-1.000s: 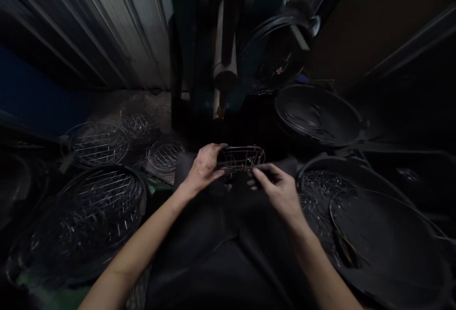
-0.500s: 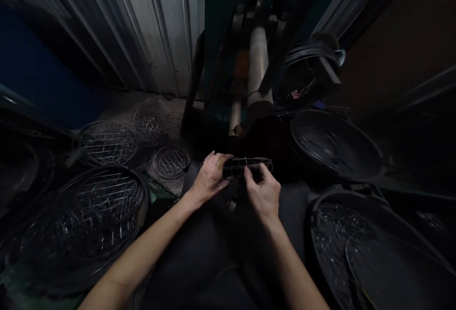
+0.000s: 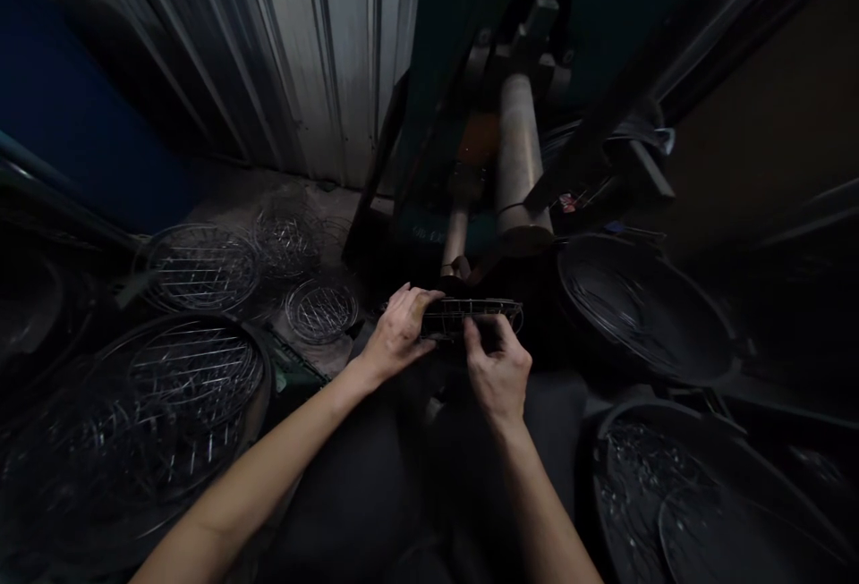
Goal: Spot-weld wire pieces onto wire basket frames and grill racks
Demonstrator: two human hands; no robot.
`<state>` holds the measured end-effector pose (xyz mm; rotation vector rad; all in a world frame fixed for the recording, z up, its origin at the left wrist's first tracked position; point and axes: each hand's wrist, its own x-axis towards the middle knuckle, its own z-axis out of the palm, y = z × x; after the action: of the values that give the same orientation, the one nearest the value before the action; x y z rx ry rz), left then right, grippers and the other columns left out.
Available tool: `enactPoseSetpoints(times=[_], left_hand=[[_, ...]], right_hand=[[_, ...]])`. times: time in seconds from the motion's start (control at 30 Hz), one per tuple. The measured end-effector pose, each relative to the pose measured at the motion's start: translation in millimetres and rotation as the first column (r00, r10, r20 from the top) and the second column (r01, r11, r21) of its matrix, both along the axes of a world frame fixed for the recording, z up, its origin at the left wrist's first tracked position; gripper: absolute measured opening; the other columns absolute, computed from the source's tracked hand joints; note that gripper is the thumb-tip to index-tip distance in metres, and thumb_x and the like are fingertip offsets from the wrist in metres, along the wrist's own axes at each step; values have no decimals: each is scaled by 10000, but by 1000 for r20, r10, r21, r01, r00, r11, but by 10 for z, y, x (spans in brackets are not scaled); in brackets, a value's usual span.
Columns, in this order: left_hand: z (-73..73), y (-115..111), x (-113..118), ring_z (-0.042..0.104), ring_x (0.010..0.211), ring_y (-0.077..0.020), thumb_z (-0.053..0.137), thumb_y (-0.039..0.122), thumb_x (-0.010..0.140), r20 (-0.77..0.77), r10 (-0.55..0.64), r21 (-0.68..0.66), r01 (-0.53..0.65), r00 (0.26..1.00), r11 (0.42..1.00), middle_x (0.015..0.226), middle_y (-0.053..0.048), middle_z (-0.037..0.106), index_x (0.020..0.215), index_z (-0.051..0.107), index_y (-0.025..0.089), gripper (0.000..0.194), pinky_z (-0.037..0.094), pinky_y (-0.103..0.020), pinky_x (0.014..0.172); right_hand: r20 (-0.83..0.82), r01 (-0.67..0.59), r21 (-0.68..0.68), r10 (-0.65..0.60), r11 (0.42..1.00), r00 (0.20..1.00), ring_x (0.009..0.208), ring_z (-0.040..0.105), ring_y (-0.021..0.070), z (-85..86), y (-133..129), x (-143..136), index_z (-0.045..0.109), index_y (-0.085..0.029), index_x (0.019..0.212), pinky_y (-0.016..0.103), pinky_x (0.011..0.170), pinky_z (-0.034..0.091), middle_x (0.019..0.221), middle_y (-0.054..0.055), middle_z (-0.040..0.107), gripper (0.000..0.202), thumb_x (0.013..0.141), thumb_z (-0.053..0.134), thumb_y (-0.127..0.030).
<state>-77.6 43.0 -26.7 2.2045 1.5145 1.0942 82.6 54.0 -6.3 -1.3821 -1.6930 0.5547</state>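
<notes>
A small round wire basket is held just in front of the machine, above my lap. My left hand is closed around its left side, thumb below and fingers on top. At its near side, my right hand has thumb and forefinger pinched together by the wires. Whether those fingertips grip a wire of the basket or a separate small piece is too dark to make out. Right above the basket stands the machine's thin metal rod, beside a thick metal cylinder.
To the left, round wire racks lie on the floor, and more fill a large dark tub. On the right, one black basin holds wire rings; a nearer basin contains many small wire pieces. Corrugated metal sheeting stands behind.
My view has shifted a little, so the machine appears farther right and lower. My right fingers have bent inward at the basket's near side; my left hand keeps its hold.
</notes>
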Motion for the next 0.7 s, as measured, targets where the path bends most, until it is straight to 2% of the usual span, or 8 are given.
enactPoseSetpoints(times=[0.43,0.7], left_hand=[[6,162,-33,528,1110,-218,611,139,726,7,-4,26,4,1000,1000,1126,-52,540,1222,359,202,560,321,-507,1081],[40,159,-44,529,1090,-209,610,142,733,-4,-17,61,17,1000,998,1114,-50,544,1212,369,189,538,322,-479,1082]], right_hand=[[10,-36,39,36,999,999,612,559,126,-10,159,0,587,-188,824,224,611,431,705,-6,619,201,864,525,-375],[-19,-35,39,36,999,999,626,559,126,17,149,-13,590,-185,822,222,616,426,718,1,619,206,864,525,-376]])
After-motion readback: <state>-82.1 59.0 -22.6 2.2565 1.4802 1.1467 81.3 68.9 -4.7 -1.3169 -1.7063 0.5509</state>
